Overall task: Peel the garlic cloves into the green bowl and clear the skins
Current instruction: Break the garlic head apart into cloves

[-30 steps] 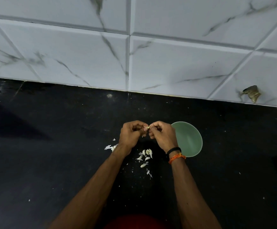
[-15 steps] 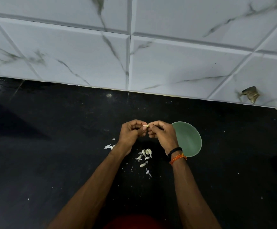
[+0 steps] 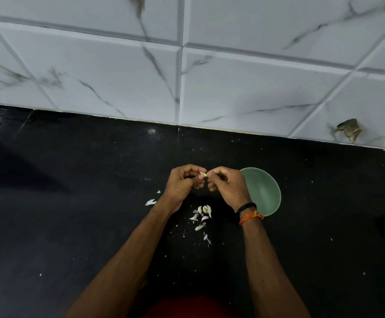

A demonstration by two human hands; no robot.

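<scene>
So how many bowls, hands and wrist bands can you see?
Round green bowl: 1
Bare hands, left and right: 2
Wrist bands, thin black band and orange thread band: 2
Total: 5
</scene>
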